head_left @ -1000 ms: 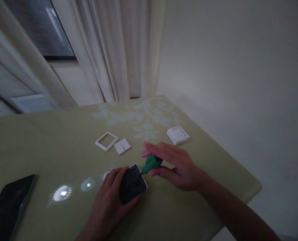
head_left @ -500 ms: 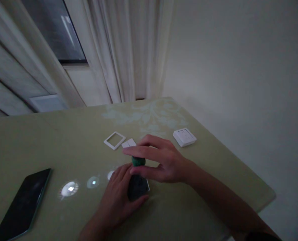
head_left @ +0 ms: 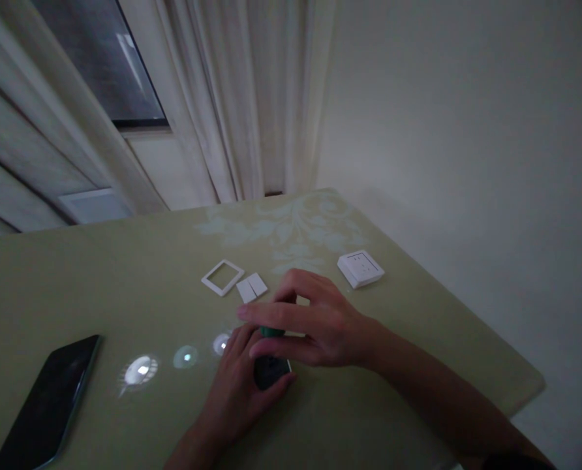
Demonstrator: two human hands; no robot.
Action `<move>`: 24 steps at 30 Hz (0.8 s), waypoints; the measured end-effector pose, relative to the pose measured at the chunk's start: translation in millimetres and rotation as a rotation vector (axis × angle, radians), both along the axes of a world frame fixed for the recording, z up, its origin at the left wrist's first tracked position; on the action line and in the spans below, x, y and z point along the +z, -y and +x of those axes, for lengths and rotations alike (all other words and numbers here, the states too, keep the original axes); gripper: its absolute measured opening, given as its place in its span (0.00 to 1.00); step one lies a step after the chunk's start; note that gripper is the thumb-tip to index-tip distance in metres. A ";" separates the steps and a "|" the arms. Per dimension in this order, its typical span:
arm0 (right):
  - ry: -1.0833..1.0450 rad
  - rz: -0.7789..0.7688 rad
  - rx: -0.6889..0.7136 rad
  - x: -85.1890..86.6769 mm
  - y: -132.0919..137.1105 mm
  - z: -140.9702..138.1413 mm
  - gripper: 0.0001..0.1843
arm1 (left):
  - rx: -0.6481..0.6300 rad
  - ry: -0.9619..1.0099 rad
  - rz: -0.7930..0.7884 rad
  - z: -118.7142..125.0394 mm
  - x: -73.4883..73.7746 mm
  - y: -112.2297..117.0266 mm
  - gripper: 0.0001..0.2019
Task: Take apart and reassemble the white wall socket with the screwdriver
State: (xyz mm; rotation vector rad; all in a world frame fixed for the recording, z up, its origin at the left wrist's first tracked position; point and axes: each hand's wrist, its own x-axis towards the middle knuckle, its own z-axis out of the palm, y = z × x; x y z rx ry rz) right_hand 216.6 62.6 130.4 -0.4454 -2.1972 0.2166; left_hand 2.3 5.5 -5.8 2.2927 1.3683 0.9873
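My left hand (head_left: 239, 382) is wrapped round a dark switch body (head_left: 271, 373) with a pale edge, holding it on the table from the left and near sides. Above it, my right hand (head_left: 320, 320) pinches the green handle of a screwdriver (head_left: 272, 332) between thumb and fingers. Only a small part of that handle shows; its shaft and tip are hidden. Just beyond my hands lie a white switch rocker plate (head_left: 252, 288), split down the middle, and a white square frame (head_left: 223, 277).
A white socket box (head_left: 360, 268) sits toward the right side of the glossy table (head_left: 139, 287). At the left lies a black phone (head_left: 46, 405). A wall rises along the right edge, and curtains (head_left: 252, 98) hang behind the far edge.
My right hand has turned and lowered slightly, so its fingers cover more of the green handle. The rocker plate is now fully in sight. My left hand keeps its hold on the switch body.
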 end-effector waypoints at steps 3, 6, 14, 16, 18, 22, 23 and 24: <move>0.065 -0.080 0.098 4.3 -0.2 2.3 0.21 | -0.026 -0.012 -0.031 -0.3 -0.4 0.0 0.21; 0.057 -0.029 0.074 9.9 0.2 5.7 0.18 | -0.015 -0.019 -0.053 0.0 -2.7 -0.2 0.29; 0.179 -0.058 0.008 13.5 1.0 12.8 0.22 | -0.025 -0.002 -0.061 0.1 -6.9 -1.1 0.31; 0.141 0.055 -0.049 13.1 0.9 13.0 0.23 | -0.032 0.003 -0.051 -0.1 -7.6 -1.2 0.32; 0.187 0.011 0.002 13.8 1.3 12.0 0.26 | -0.033 0.009 -0.059 -0.2 -7.8 -1.4 0.30; 0.243 -0.116 0.077 13.5 1.7 9.0 0.25 | -0.025 0.006 -0.056 0.2 -5.2 -1.7 0.26; 0.211 -0.048 0.029 12.6 1.5 8.4 0.22 | -0.023 0.003 -0.056 0.3 -4.2 -1.7 0.27; 0.182 0.027 -0.022 11.8 1.1 8.0 0.20 | -0.024 0.000 -0.058 0.5 -3.2 -1.6 0.27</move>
